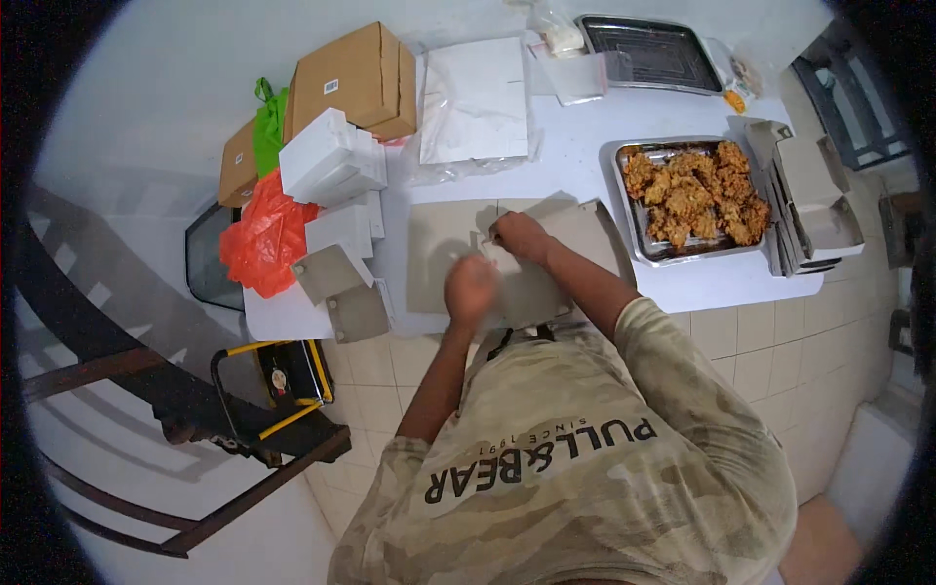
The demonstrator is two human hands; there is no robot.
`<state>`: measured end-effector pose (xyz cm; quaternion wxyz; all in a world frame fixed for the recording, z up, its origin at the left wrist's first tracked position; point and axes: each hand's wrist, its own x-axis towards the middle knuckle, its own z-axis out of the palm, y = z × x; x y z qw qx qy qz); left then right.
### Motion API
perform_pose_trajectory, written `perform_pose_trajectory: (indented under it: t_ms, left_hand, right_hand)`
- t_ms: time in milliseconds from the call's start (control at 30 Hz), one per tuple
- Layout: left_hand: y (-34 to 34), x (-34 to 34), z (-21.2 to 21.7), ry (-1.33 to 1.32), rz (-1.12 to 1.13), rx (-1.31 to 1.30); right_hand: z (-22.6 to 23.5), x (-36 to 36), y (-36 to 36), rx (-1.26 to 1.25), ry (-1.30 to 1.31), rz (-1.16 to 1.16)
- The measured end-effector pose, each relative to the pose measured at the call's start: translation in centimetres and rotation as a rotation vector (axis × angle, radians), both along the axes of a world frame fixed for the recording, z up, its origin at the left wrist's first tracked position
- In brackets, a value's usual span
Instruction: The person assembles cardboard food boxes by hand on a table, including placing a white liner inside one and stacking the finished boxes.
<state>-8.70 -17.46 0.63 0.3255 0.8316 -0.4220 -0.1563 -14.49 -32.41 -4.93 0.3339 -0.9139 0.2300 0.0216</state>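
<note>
Both hands meet at the table's near edge: my left hand is closed loosely, my right hand pinches a small white piece over the flat grey carton. I judge the folding only begun; this carton lies unfolded. Fried pieces fill the tray at the right edge, none packed as far as I see. Folded grey boxes wait beside it. At the left edge stand white boxes, a brown box with a small white label, and red and green bags.
</note>
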Motion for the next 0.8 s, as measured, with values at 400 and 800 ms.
perform_pose_trajectory:
  t_ms: [400, 800]
  left_hand:
    - [-1.5, -0.3, -5.5, 0.264, 0.265, 0.001]
    - [-1.0, 1.1, -4.6, 0.277, 0.175, -0.233]
  right_hand:
    - [-1.9, -2.6, -1.1, 0.086, -0.092, -0.053]
    - [-0.8, -0.4, -3.6, 0.229, 0.107, 0.005]
